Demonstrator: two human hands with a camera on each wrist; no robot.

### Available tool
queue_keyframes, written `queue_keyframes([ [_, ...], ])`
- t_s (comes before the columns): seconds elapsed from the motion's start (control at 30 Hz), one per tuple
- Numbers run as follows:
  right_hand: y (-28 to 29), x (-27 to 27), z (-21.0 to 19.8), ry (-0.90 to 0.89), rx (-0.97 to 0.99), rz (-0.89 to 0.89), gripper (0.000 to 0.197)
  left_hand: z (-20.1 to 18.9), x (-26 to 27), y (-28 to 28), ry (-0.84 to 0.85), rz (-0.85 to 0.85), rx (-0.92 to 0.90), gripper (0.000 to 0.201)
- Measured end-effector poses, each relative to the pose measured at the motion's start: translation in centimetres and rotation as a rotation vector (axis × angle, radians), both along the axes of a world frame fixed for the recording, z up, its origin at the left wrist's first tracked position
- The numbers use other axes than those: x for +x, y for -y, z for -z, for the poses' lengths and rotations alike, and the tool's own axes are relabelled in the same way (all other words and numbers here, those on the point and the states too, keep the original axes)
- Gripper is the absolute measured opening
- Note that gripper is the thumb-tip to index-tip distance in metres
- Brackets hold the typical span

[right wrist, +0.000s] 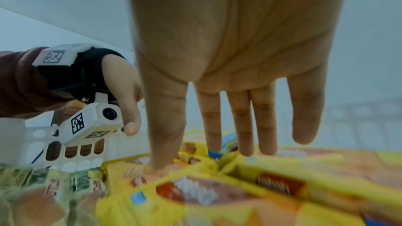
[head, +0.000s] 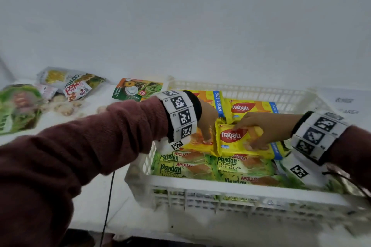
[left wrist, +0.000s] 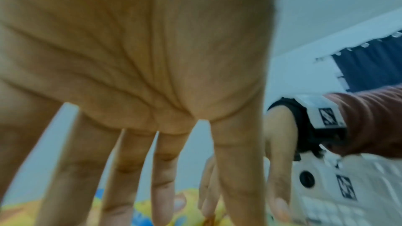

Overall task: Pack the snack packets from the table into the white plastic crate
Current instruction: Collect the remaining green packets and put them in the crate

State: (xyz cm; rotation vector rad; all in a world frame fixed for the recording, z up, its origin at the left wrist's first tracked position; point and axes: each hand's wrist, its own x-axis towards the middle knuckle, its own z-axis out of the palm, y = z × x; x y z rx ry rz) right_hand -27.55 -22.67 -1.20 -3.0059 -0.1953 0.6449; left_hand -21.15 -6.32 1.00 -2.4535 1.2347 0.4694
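Leftmost, several snack pouches (head: 66,84) lie loose on the white surface (head: 96,196). Next, the left hand (head: 207,120) reaches into the white plastic crate (head: 220,186), fingers straight and spread, tips pressing a yellow wafer packet (head: 197,143). Beside it, the right hand (head: 261,130) rests straight fingers and thumb on another yellow Nabati packet (head: 236,142), gripping nothing. Green pandan cake packets (head: 200,166) fill the crate's near side.
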Motion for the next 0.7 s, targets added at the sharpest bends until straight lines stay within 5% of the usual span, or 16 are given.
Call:
queue_keyframes([
  [0.37,-5.0,-0.9,-7.8,0.135,-0.016,-0.173,0.042,-6.5,-1.1,-8.9,-0.068,-0.249,-0.676,0.036],
  [0.7,-19.7,2.2,-10.9,0.238,-0.069,-0.334,0.046,-6.7,-0.7,-25.7,0.049,-0.594,-0.63,0.044],
])
